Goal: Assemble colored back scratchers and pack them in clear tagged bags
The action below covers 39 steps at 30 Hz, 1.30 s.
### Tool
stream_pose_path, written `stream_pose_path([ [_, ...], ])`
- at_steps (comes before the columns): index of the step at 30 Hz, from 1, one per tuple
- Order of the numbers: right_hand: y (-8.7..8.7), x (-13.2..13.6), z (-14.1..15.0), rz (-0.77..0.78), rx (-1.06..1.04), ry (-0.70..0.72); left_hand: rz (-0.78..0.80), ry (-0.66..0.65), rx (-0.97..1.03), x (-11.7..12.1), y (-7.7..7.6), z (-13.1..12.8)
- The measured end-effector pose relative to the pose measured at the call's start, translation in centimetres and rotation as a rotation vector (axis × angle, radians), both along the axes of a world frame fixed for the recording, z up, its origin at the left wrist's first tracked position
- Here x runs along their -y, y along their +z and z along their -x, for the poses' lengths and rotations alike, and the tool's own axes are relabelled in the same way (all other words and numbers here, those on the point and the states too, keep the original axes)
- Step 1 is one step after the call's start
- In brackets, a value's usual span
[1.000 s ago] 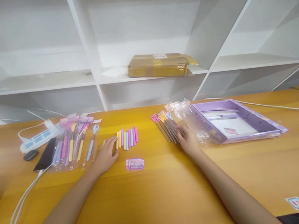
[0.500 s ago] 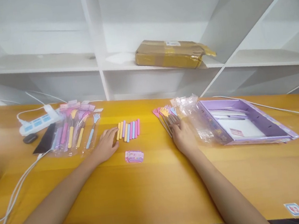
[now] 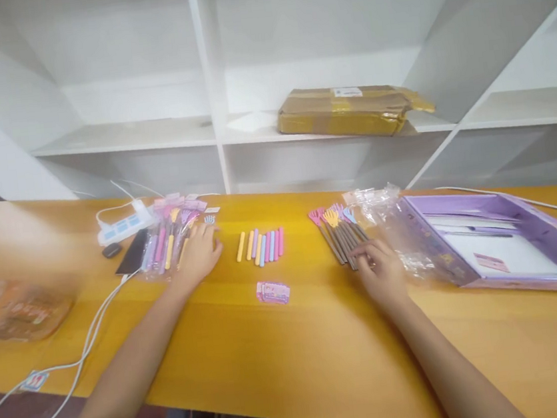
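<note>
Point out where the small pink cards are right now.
In the head view, the pink cards lie on the table just left of centre, on the person's side of the coloured sticks and left of the right hand.

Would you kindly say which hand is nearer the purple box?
The right hand, left of the purple box, at back scratcher rods; the left hand is farther left, by bagged scratchers.

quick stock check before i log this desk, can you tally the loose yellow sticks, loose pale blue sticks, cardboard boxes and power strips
Loose yellow rounded sticks: 3
Loose pale blue rounded sticks: 2
Cardboard boxes, one open purple box and one brown taped box: 2
White plastic power strip: 1
Total: 8
</note>
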State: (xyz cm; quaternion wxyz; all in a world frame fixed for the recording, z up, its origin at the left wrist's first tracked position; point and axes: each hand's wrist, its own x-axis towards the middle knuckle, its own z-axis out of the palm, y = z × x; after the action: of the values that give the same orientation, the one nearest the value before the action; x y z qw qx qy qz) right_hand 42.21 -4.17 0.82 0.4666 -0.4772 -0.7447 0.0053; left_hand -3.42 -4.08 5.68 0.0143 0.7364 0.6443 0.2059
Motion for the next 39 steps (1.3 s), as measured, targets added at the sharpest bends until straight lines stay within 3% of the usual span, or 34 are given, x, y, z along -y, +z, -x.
stream_pose_path([
  [5,0.3,1.0,1.5,0.023,0.023,0.108,0.122,0.279,0.034,-1.8,0.8,1.3],
  [10,0.7,1.7,1.9,0.007,0.028,0.209,0.253,0.295,0.226,-2.9,2.0,1.7],
  [13,1.0,2.3,2.4,0.071,-0.047,0.214,0.357,0.187,0.416,-1.2,3.2,0.9],
  [16,1.2,3.5,4.1,0.309,-0.248,0.273,0.492,0.034,0.615,2.9,3.4,-2.1],
  [17,1.3,4.1,4.9,0.424,-0.338,0.335,0.569,-0.044,0.703,4.6,3.2,-3.6],
  [20,1.5,5.9,7.3,0.769,-0.575,0.536,1.008,-0.306,1.219,9.1,2.1,-8.2],
  [23,1.8,7.2,9.0,0.976,-0.652,0.532,1.272,-0.407,1.338,11.1,0.8,-11.5],
  [25,1.8,7.5,9.4,1.022,-0.652,0.476,1.349,-0.454,1.411,11.0,-0.3,-12.6],
  [28,1.5,6.9,9.3,0.954,-0.616,0.428,1.312,-0.453,1.498,10.4,-1.9,-13.0],
  [32,0.9,6.2,8.6,0.654,-0.456,0.350,1.297,-0.495,1.447,10.3,-3.4,-12.7],
  [36,1.1,6.9,8.0,0.456,-0.211,0.366,1.396,-0.622,1.433,10.7,-3.5,-12.4],
  [39,1.7,7.4,7.7,0.463,-0.155,0.411,1.504,-0.656,1.397,10.6,-3.1,-12.1],
])
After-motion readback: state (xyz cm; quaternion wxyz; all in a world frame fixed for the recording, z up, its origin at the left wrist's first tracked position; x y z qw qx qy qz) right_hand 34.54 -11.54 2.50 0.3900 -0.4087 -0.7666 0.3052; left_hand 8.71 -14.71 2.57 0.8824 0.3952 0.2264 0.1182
